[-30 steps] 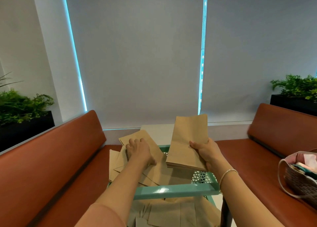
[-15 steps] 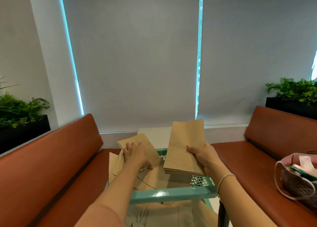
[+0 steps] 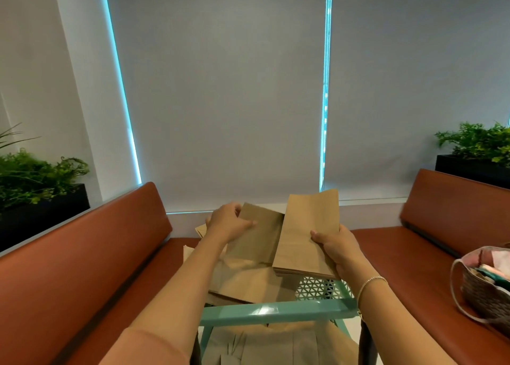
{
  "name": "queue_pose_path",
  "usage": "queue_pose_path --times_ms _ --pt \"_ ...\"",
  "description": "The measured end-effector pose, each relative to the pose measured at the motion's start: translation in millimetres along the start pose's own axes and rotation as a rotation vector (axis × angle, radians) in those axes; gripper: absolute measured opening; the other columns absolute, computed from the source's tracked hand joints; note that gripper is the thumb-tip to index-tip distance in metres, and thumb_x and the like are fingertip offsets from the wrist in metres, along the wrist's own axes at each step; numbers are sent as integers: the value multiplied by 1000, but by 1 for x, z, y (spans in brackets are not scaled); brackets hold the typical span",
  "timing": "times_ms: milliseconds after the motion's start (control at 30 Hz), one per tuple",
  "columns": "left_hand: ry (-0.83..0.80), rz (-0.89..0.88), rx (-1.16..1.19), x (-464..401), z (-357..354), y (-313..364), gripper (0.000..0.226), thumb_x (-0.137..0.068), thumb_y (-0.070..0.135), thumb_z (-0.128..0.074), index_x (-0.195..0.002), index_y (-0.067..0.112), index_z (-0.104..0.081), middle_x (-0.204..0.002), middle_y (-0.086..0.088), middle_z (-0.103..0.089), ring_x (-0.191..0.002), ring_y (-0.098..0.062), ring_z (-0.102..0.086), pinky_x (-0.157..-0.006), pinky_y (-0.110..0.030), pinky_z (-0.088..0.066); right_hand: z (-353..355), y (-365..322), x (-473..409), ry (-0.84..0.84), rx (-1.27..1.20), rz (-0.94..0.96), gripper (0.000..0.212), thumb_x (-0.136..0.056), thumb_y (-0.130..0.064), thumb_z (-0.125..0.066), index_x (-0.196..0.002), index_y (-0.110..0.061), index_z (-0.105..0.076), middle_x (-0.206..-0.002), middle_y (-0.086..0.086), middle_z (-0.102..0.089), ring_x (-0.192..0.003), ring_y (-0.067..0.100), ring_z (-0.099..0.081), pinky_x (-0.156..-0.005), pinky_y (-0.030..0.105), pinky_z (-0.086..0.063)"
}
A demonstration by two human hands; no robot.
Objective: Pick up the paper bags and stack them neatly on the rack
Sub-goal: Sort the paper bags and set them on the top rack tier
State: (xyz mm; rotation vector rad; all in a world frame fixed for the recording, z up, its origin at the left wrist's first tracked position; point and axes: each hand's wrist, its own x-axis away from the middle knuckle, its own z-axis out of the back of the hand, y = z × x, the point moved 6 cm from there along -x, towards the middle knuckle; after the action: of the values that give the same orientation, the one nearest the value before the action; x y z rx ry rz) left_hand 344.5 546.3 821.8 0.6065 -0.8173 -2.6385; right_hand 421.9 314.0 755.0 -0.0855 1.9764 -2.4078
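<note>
Two hands are busy. The left hand has just lifted one paper bag off the loose bags it was pressing before, and now pinches it up by the neat stack that the right hand grips. So one more bag can join that stack. I see one green rack, one held stack, one lifted bag. The loose bags overlap too much to count.
</note>
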Motion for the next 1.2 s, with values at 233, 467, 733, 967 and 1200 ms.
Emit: queue_pose_path --times_ms 233,467,733,967,1200 --pt "328 -300 324 20 30 41 15 -84 21 -69 -82 18 -55 -78 6 -57 -71 -11 -51 -63 -22 -39 0 -9 3 92 41 0 37 -88 -27 -60 -120 -11 -51 -114 13 -61 -103 34 -57 -93 49 -47" --pt "-69 -583 177 47 -25 75 17 -71 25 -78 -76 30 -63 -85 4 -65 -87 -15 -60 -81 -32 -49 -11 -21 9 112 -180 61 44 -96 -42 -41 -119 -8 -54 -107 14 -61 -100 33 -58 -92 50 -47" --pt "-240 -557 194 63 -40 79 29 -60 28 -86 -80 33 -66 -93 1 -67 -94 -12 -58 -89 -35 -48 -14 -20 12 -67 -403 96 38 -79 -22 -72 -111 -9 -56 -106 13 -66 -94 30 -65 -84 47 -54" --pt "-128 -104 442 42 -12 48 72 -78 56 -65 -136 19 -44 -138 0 -47 -128 -17 -44 -98 -27 -38 -11 -21 15 -81 -462 126 44 -81 -12 -70 -119 -10 -48 -110 11 -63 -99 30 -62 -82 45 -54" --pt "-305 198 704 29 -58 15 64 -83 51 -63 -128 10 -44 -118 -5 -62 -106 -23 -61 -95 -40 -49 -37 -31 31 -290 -332 162 37 -89 -20 -62 -121 -15 -46 -112 9 -63 -97 27 -64 -76 39 -55"
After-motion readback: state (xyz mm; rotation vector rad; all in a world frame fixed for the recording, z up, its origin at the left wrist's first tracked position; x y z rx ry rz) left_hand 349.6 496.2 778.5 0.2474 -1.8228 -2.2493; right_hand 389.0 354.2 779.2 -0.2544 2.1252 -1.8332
